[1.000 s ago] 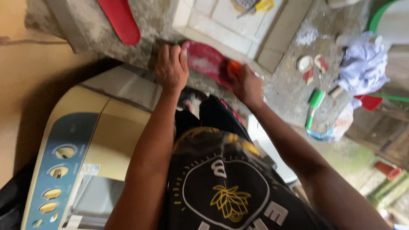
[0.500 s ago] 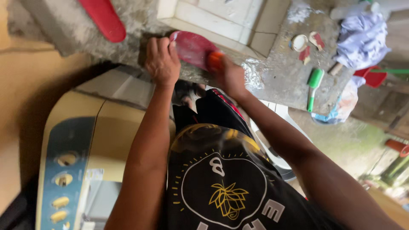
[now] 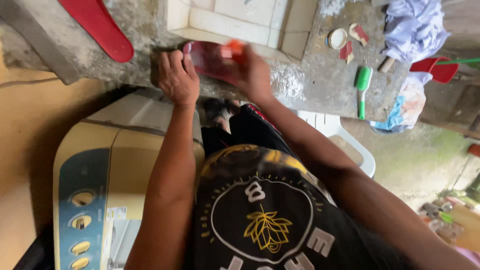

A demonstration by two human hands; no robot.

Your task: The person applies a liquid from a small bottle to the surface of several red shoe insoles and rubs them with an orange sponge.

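Scrubbing looks midway: left hand (image 3: 178, 78) presses flat red rubber insole (image 3: 211, 61) onto grey concrete surface (image 3: 320, 80), right hand (image 3: 254, 75) at 3 o'clock grips blurred orange brush (image 3: 233, 49); second red insole (image 3: 97, 27) at 10 o'clock lies apart.

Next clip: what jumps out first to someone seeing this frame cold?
Two bare arms reach up the middle: the left hand presses on a flat red piece lying on the wet concrete ledge, and the blurred right hand holds something small and orange over it. A larger red sole-shaped piece lies upper left, a green brush to the right.
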